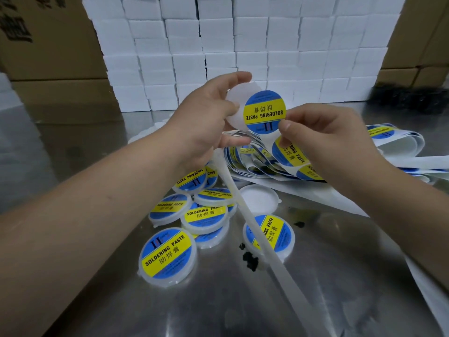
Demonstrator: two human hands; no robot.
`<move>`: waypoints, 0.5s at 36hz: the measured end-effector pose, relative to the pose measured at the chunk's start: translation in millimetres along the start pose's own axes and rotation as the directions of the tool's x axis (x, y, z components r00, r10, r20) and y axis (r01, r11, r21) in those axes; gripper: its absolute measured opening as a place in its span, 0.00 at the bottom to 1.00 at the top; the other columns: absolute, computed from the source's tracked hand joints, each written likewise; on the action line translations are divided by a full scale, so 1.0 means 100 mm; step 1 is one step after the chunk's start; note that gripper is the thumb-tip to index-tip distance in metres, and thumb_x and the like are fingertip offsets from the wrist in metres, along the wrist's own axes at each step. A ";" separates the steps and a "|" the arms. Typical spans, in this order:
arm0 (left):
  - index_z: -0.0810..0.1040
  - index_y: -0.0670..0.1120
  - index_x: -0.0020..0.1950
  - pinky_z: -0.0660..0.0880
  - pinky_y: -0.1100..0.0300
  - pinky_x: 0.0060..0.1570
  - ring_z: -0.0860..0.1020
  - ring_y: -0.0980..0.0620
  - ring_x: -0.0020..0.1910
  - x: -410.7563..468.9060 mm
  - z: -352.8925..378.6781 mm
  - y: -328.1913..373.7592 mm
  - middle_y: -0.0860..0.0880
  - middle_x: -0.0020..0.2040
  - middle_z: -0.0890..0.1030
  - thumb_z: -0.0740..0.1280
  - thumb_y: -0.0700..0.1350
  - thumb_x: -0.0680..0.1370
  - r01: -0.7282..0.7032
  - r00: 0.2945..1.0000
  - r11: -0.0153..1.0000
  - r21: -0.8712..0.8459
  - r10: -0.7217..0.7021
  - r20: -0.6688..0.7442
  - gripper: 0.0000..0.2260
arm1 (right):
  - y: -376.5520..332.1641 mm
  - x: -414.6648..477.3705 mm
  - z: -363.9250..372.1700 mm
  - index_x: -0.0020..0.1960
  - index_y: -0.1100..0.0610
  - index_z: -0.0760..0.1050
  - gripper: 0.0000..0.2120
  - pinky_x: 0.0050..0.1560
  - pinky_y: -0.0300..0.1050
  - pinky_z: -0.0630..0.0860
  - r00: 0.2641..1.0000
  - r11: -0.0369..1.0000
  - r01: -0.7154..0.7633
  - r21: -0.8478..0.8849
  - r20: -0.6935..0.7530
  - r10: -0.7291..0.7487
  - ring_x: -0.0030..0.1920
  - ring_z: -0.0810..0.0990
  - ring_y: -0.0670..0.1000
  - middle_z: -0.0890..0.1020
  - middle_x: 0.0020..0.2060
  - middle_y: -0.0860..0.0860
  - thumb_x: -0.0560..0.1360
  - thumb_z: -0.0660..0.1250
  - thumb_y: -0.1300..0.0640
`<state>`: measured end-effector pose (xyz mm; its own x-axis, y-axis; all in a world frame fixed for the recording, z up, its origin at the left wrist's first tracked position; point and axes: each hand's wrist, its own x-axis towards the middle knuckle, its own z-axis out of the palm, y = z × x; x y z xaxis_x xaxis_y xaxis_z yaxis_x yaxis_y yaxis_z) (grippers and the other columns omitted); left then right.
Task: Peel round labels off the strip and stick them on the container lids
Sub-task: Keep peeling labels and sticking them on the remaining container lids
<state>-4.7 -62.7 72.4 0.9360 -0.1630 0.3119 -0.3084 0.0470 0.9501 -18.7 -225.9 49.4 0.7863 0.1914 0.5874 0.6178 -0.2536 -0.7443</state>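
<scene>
Left hand (206, 117): fingers curled round a bare white lid (233, 99), held above the steel table (340, 276).
Soldering-paste label (264, 111): overlapping the lid, lower edge pinched by right hand (325, 139).
Handling: centre first, then smooth outward.
Label strip (410, 142): heaped beneath, right.

Two hands are in view, the left hand (206, 122) and the right hand (323, 139). One peeled round label (264, 111) is pinched by the right hand, and one bare lid (234, 98) is held in the left. On the desk (340, 276) lie at least seven labelled lids (167, 256), with two more half hidden beneath them, and one unlabelled lid (258, 198). One tangled label strip (286, 152) carries labels too folded to count. The stacked white boxes (218, 45) are too many to count.
</scene>
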 end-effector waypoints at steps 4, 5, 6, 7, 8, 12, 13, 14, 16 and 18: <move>0.75 0.49 0.55 0.81 0.51 0.42 0.83 0.46 0.43 -0.01 0.02 0.01 0.47 0.51 0.76 0.52 0.31 0.78 -0.005 1.000 0.993 -0.117 0.005 0.002 0.18 | 0.01 0.00 0.00 0.36 0.45 0.77 0.13 0.31 0.25 0.70 1.000 1.000 -0.021 0.017 0.007 0.021 0.29 0.77 0.36 0.79 0.25 0.39 0.74 0.66 0.60; 0.75 0.49 0.55 0.81 0.51 0.42 0.83 0.45 0.44 -0.02 0.03 0.02 0.45 0.51 0.77 0.52 0.32 0.78 -0.001 1.000 0.990 -0.138 0.002 0.007 0.17 | 0.01 0.00 0.00 0.36 0.45 0.77 0.13 0.31 0.25 0.70 1.000 1.000 -0.024 0.019 0.015 0.024 0.29 0.78 0.36 0.80 0.25 0.39 0.74 0.66 0.60; 0.75 0.48 0.55 0.80 0.50 0.42 0.83 0.44 0.44 -0.02 0.03 0.01 0.44 0.52 0.77 0.51 0.33 0.79 0.003 1.000 0.988 -0.152 -0.001 0.016 0.17 | 0.01 -0.01 0.00 0.35 0.44 0.77 0.13 0.32 0.26 0.70 0.999 0.999 -0.027 0.023 0.022 0.026 0.29 0.78 0.36 0.80 0.25 0.40 0.74 0.66 0.60; 0.75 0.48 0.55 0.80 0.50 0.42 0.82 0.44 0.44 -0.03 0.03 0.02 0.43 0.54 0.77 0.51 0.34 0.79 0.006 1.000 0.987 -0.158 -0.002 0.025 0.16 | 0.01 -0.01 0.01 0.35 0.44 0.77 0.13 0.32 0.26 0.71 0.999 0.999 -0.030 0.030 0.028 0.029 0.29 0.78 0.36 0.80 0.25 0.40 0.74 0.66 0.60; 0.75 0.48 0.55 0.80 0.50 0.43 0.82 0.43 0.44 -0.03 0.03 0.02 0.42 0.55 0.77 0.52 0.35 0.79 0.007 0.999 0.988 -0.155 -0.002 0.032 0.15 | 0.00 -0.01 0.00 0.35 0.44 0.77 0.13 0.32 0.26 0.71 0.999 0.999 -0.032 0.038 0.031 0.030 0.29 0.78 0.36 0.80 0.25 0.40 0.74 0.66 0.61; 0.76 0.51 0.53 0.80 0.56 0.39 0.83 0.44 0.42 -0.05 0.02 0.01 0.44 0.57 0.77 0.56 0.36 0.78 -0.017 0.999 0.997 -0.072 0.020 0.043 0.14 | 0.00 -0.01 0.01 0.35 0.43 0.77 0.15 0.33 0.26 0.72 0.999 0.999 -0.034 0.041 0.040 0.032 0.29 0.78 0.36 0.80 0.25 0.40 0.73 0.66 0.61; 0.76 0.51 0.53 0.80 0.57 0.38 0.83 0.44 0.42 -0.05 0.03 0.00 0.44 0.58 0.76 0.57 0.36 0.78 -0.024 0.998 0.998 -0.059 0.027 0.050 0.13 | 0.00 -0.01 0.01 0.36 0.43 0.77 0.14 0.33 0.26 0.72 0.998 0.999 -0.033 0.035 0.045 0.032 0.29 0.78 0.36 0.80 0.26 0.40 0.73 0.66 0.61; 0.76 0.52 0.53 0.79 0.58 0.37 0.83 0.44 0.42 -0.06 0.03 -0.01 0.45 0.59 0.76 0.58 0.36 0.78 -0.029 0.998 0.998 -0.049 0.032 0.057 0.13 | 0.00 -0.01 0.01 0.37 0.43 0.77 0.13 0.33 0.26 0.72 0.998 0.999 -0.032 0.028 0.051 0.031 0.29 0.78 0.36 0.80 0.26 0.40 0.73 0.66 0.61; 0.76 0.52 0.53 0.79 0.58 0.36 0.83 0.45 0.43 -0.07 0.03 -0.02 0.44 0.60 0.75 0.60 0.35 0.77 -0.040 0.997 0.999 -0.027 0.042 0.063 0.13 | -0.01 -0.01 0.01 0.38 0.44 0.77 0.12 0.33 0.26 0.72 0.998 0.999 -0.030 0.020 0.058 0.029 0.29 0.78 0.37 0.80 0.25 0.40 0.73 0.66 0.61; 0.76 0.53 0.52 0.79 0.59 0.35 0.83 0.46 0.42 -0.07 0.03 -0.02 0.44 0.61 0.75 0.61 0.36 0.77 -0.054 0.997 0.999 -0.005 0.054 0.061 0.13 | -0.01 -0.01 0.01 0.37 0.43 0.77 0.13 0.33 0.26 0.72 0.998 0.999 -0.031 0.021 0.056 0.029 0.29 0.78 0.37 0.80 0.25 0.40 0.73 0.66 0.61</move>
<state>-11.3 -64.9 68.3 0.9058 -0.2202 0.3620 -0.3577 0.0607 0.9319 -20.3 -225.1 48.7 0.8033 0.2370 0.5465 0.5934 -0.2389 -0.7686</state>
